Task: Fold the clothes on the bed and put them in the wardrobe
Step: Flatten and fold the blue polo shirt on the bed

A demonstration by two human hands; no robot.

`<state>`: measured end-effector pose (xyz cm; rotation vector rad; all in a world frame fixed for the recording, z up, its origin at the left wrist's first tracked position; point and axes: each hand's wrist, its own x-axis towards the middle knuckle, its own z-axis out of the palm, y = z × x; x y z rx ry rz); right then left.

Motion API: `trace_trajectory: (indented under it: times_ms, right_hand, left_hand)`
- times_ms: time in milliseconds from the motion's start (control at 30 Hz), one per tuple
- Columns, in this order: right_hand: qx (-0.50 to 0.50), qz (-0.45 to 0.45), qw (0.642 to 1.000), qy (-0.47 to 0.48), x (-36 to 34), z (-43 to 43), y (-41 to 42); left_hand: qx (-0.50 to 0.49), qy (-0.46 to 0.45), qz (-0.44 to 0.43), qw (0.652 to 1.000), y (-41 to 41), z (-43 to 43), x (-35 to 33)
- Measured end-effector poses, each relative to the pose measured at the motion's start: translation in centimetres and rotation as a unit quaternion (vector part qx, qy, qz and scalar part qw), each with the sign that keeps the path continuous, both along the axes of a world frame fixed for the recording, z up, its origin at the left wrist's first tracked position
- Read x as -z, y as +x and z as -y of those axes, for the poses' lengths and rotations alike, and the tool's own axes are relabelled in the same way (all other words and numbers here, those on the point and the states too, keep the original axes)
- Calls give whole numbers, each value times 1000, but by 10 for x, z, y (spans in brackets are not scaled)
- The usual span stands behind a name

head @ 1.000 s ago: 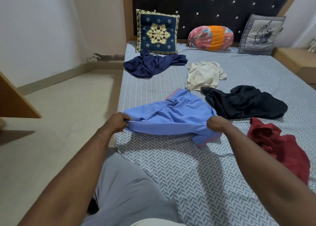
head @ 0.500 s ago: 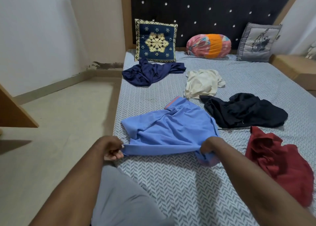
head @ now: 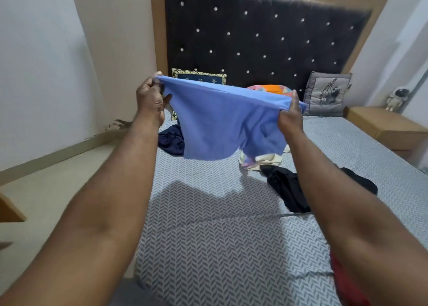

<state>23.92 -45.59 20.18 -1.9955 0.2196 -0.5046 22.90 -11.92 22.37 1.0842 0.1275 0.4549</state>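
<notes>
Nearest: grey-and-white herringbone cotton bed sheet (head: 220, 247), flat with a few shallow creases. A soft shadow of the lifted garment lies on it. At 5 o'clock of the view, a crumpled dark red cloth garment (head: 345, 285), mostly cut off by the frame edge.

Middle: both arms reach forward. Left hand (head: 149, 97) pinches one end of the top edge of the light blue thin knit shirt (head: 215, 125); right hand (head: 290, 116) is curled round the other end. The shirt hangs in the air between them, clear of the sheet. Top edge nearly taut; lower part bunched and uneven toward 5 o'clock.

Judgement: the step in hand is opening the shirt out before the first fold. Even tension across both grips and a light shake should drop the bunched corner. Then lay it flat on the bare sheet at 6 o'clock, away from the other clothes. The knit looks soft and limp, so it will likely sag and slide.

Beyond: heaped black cloth garment (head: 286, 189) at 4 o'clock of the shirt; cream cloth garment (head: 266, 159) just under its lower edge; dark navy cloth garment (head: 171, 141) at 7 o'clock.

Far: grey square printed cushion (head: 326, 94), then the dark tufted studded headboard (head: 254, 32). The wardrobe is not in view.
</notes>
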Motion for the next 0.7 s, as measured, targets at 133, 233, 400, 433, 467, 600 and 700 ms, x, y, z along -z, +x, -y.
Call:
trace_trajectory:
  times_ms: [133,233,400,433,467,600,700]
  right_hand:
    - [76,-28,957,-278,1,7,-10]
    - [74,-84,907,-405,31,14,-24]
    - [-2,-215,841,-497,95,22,-68]
    - [-13,-239,829,-505,109,23,-77]
    - [-22,-255,817,-516,124,25,-88]
    - [-61,-278,771,-569,177,36,-130]
    - [-78,-280,736,-612,203,42,-163]
  left_hand:
    - [-44,114,-16,992,-8,-26,18]
    - [-70,270,-61,958,-28,-38,66]
    - [-43,549,-147,822,-86,-47,177]
    - [-29,581,-157,798,-99,-50,197]
    - [-15,604,-163,780,-114,-51,214]
    - [78,724,-189,659,-172,-56,260]
    - [170,755,-208,598,-206,-53,267]
